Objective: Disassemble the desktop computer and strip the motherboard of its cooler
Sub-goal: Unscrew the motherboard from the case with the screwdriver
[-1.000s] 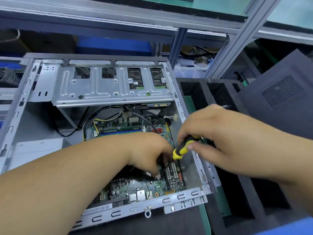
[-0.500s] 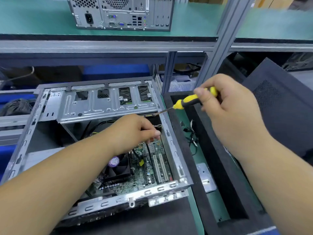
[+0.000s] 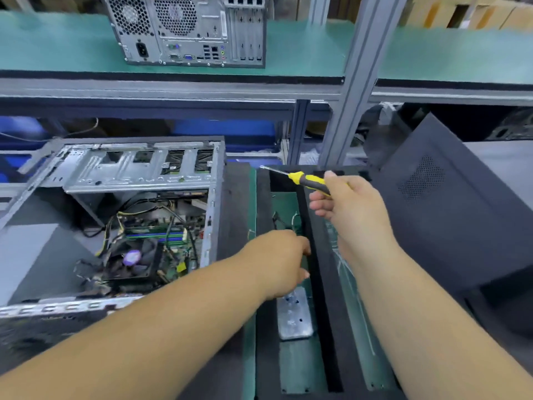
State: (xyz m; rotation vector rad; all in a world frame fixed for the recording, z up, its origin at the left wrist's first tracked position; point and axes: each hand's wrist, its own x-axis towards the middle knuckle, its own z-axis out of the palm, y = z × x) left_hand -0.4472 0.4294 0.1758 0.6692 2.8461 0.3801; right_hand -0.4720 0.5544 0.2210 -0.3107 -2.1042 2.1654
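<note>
Green matting covers the tabletop (image 3: pixel 300 368) and the shelf (image 3: pixel 302 50) above it, with grey metal uprights between them. On the left of the tabletop lies the open desktop computer (image 3: pixel 115 215), its side off, so the motherboard (image 3: pixel 173 246) shows inside the case. The black cooler (image 3: pixel 132 261) with its fan sits on the board's near left part, cables looping round it. A silver drive cage (image 3: pixel 138 171) spans the far end of the case.

Just right of the case stands a black foam tray (image 3: pixel 317 284) with long compartments. The left hand (image 3: pixel 281 261) reaches over the tray's left compartment, fingers curled downward; whether they pinch anything I cannot tell, since the fingertips are hidden. Below it, in that compartment, lies a silver metal plate (image 3: pixel 294 316). The right hand (image 3: pixel 346 203) hovers above the tray's far part, thumb and fingers gripping a yellow-and-black screwdriver (image 3: pixel 305 180) whose shaft points left and away.

A dark side panel (image 3: pixel 450 203) leans at the right. A second, closed computer (image 3: pixel 187 30) stands on the shelf, rear ports facing the viewer.
</note>
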